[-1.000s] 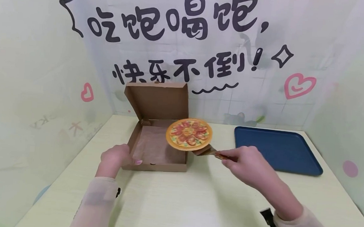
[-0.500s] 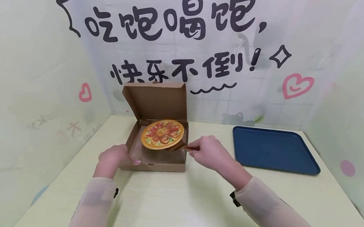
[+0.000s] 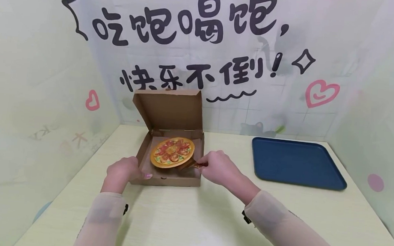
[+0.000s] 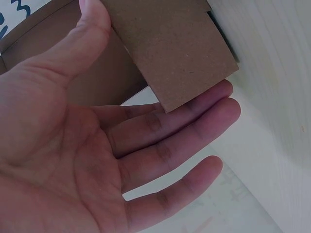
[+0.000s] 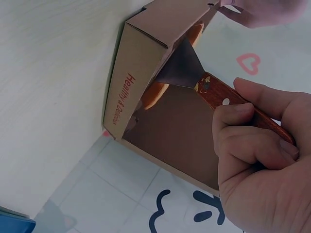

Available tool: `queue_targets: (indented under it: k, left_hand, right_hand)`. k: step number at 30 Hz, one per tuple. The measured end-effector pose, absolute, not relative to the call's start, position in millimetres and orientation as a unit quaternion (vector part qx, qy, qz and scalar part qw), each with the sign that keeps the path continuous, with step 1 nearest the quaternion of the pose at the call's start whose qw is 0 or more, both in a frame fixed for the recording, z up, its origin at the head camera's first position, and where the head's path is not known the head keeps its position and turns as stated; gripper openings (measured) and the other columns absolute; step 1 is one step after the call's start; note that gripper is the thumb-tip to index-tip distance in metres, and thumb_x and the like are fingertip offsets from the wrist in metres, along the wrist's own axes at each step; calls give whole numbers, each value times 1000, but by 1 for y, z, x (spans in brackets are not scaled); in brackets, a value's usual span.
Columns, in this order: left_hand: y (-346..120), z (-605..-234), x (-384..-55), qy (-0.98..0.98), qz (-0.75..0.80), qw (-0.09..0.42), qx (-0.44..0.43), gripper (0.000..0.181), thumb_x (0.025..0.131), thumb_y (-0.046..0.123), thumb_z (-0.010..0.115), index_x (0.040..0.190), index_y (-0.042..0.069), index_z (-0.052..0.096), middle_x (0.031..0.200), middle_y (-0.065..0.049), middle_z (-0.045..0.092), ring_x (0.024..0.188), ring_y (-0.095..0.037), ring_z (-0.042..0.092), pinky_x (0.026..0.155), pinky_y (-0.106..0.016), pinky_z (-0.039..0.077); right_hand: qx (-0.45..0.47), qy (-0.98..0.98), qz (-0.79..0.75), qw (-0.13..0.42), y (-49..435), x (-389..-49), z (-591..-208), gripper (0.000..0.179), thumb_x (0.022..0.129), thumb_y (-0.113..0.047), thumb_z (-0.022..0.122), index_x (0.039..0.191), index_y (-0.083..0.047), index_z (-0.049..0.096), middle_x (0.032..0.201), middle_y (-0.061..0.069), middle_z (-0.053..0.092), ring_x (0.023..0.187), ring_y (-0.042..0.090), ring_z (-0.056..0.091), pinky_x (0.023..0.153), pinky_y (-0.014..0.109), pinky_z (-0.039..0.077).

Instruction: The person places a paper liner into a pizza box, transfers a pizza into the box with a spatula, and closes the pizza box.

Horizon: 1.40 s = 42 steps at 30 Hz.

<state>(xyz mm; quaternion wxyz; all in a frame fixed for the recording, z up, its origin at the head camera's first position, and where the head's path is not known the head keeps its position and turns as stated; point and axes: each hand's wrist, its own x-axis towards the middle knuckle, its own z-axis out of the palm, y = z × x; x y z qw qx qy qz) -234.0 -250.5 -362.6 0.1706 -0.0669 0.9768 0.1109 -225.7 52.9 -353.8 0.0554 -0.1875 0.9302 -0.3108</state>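
A round pizza point(image 3: 172, 152) with a raised golden crust is inside an open cardboard pizza box point(image 3: 180, 181), tilted on the blade of a spatula. My right hand point(image 3: 219, 167) grips the spatula's brown wooden handle point(image 5: 221, 97) beyond the box's right wall. In the right wrist view, the metal blade point(image 5: 182, 65) reaches beneath the pizza, hiding part of its crust. My left hand point(image 3: 123, 172) holds the box at its front left corner, thumb over the wall and fingers along the outside, as the left wrist view shows.
A blue tray point(image 3: 299, 165) lies on the pale table point(image 3: 184, 220), right of the box. The box lid point(image 3: 170, 108) stands raised at the back, near a printed cloth backdrop point(image 3: 224, 113). Side panels border the table left and right.
The right hand has carried the pizza on the spatula leftward over the box, then lowered it inside. The left hand stays at the box corner.
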Motion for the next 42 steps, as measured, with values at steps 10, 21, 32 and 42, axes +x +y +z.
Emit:
queue_targets:
  k: [10, 21, 32, 42]
  left_hand:
    - [-251, -364, -233, 978, 111, 164, -65, 72, 88, 56, 83, 122, -5, 64, 122, -25, 72, 102, -36, 69, 87, -60, 57]
    - [-252, -367, -235, 978, 108, 165, -66, 75, 89, 56, 82, 125, -7, 63, 121, -25, 71, 101, -36, 68, 87, -60, 57]
    - [-252, -366, -235, 978, 110, 162, -66, 76, 88, 58, 82, 124, -7, 63, 122, -26, 71, 101, -37, 68, 87, -60, 57]
    - [-253, -368, -234, 979, 111, 160, -66, 76, 89, 57, 81, 126, -7, 63, 123, -27, 71, 103, -38, 69, 89, -61, 57]
  right_hand:
    - [-180, 934, -297, 78, 52, -228, -359, 28, 94, -5, 71, 119, -6, 82, 111, 9, 82, 62, 14, 49, 52, 25, 34]
    - [-172, 939, -290, 65, 56, -229, -345, 17, 93, -7, 71, 105, -6, 83, 101, 7, 82, 62, 12, 56, 54, 23, 42]
    - [-100, 908, -401, 76, 69, -221, -317, 28, 95, -13, 76, 121, -4, 70, 107, 12, 82, 60, 17, 66, 52, 27, 54]
    - [-106, 912, -395, -1, 89, -201, -285, 20, 100, -26, 73, 111, -13, 63, 97, 6, 74, 75, 22, 65, 64, 32, 54]
